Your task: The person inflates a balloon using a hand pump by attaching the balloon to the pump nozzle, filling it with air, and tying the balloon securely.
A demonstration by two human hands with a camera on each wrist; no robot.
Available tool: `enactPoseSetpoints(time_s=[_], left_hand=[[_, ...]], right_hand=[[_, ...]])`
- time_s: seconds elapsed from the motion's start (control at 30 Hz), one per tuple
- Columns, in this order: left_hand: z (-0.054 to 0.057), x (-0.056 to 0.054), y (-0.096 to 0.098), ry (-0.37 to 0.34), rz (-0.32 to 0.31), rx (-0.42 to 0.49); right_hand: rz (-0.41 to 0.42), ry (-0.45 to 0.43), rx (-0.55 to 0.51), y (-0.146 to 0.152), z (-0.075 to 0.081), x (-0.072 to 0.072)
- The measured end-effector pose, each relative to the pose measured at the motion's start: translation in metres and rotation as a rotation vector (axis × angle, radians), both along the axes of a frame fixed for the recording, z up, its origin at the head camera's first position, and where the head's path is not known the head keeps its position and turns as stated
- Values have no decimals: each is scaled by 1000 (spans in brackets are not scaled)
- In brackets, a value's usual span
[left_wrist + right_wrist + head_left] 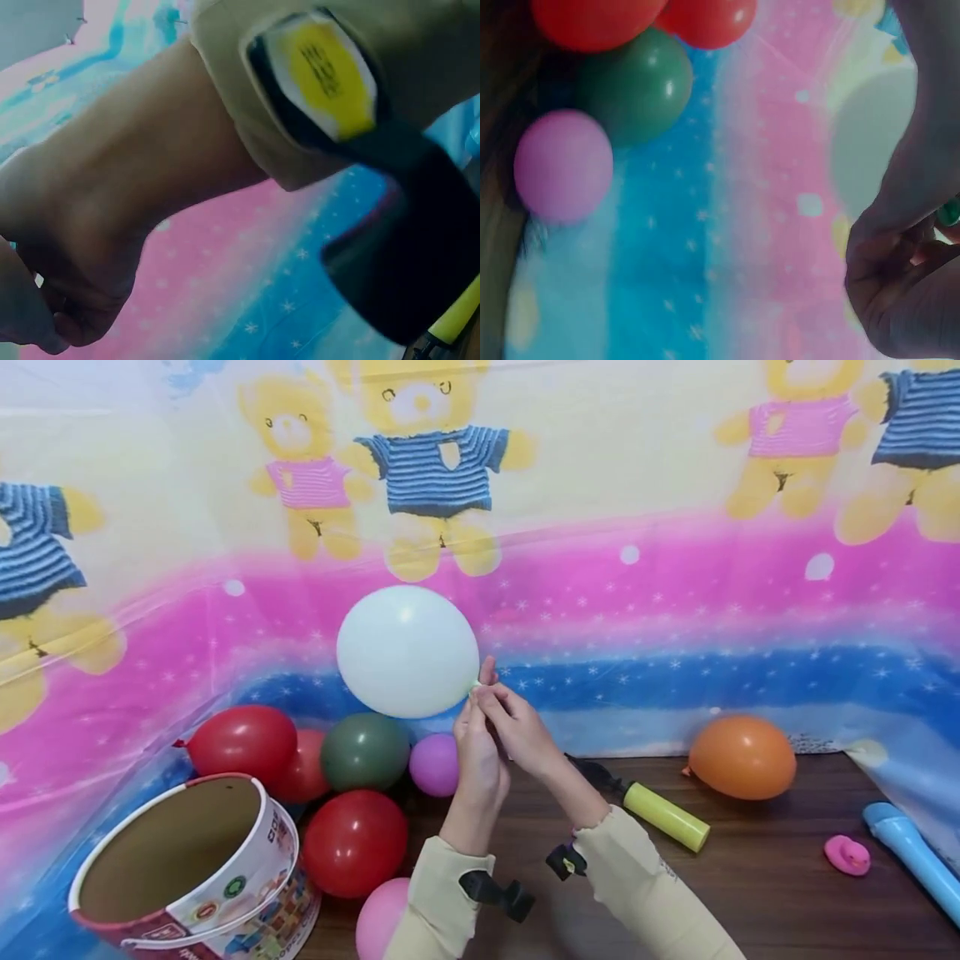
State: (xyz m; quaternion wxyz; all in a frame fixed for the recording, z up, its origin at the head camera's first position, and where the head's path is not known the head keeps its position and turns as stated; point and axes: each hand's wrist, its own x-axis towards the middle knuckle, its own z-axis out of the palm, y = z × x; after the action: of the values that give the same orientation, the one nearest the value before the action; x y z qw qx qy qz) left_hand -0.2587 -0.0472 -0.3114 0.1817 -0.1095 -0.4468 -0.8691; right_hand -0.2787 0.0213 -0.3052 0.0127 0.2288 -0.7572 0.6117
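Note:
An inflated white balloon (407,652) floats up in front of the backdrop, its neck at its lower right. Both hands meet at that neck. The left hand (480,760) pinches it from below, thumb and fingertips together. From the right, the right hand (521,731) has its bent fingers on the same neck, one finger pointing up behind. The fingertips overlap and hide most of the neck. In the right wrist view, part of the pale balloon (874,142) shows behind the forearm.
Several balloons, among them a green balloon (365,752) and a red balloon (356,843), lie at left behind and beside a white bucket (281,835). To the right are a yellow hand pump (666,817), an orange balloon (742,757), a pink toy duck (847,855) and a blue toy microphone (915,852).

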Motion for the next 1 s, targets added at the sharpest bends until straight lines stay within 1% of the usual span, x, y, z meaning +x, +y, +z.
enactPoseSetpoints(time_s=[0.07,0.17,0.23,0.3,0.37,0.4,0.47,0.6,0.7,0.77,0.83,0.93,1.0], left_hand=[[-2,1,0,1,-1,11],[-5,1,1,32,18,37],[-6,1,1,47,19,52],[-6,1,1,51,8,61],[-6,0,-1,32,5,57],[-6,-1,-2,11,12,59],[-5,-3,-7,-29,27,63],[-6,-8,-20,-117,76,52],[-8,-13,-31,-157,93,31],[-8,-16,-39,-170,109,30],[-8,-19,-47,-175,132,19],[-9,-27,-60,-193,174,-27],[-10,-32,-68,-221,198,-61]], right_hand=[[17,-89,-84,-2,-1,1],[52,-221,-216,-5,-2,4],[95,-295,-307,-7,-2,4],[133,-345,-364,-7,-3,2],[163,-371,-373,-5,-5,0],[176,-374,-362,-5,-7,-2],[191,-345,-307,-3,-12,-3],[226,-238,-147,-1,-23,3],[267,-182,-44,0,-31,12],[303,-163,-1,0,-34,19],[322,-142,39,0,-38,27],[336,-119,64,-1,-42,37],[336,-100,72,-3,-44,43]])
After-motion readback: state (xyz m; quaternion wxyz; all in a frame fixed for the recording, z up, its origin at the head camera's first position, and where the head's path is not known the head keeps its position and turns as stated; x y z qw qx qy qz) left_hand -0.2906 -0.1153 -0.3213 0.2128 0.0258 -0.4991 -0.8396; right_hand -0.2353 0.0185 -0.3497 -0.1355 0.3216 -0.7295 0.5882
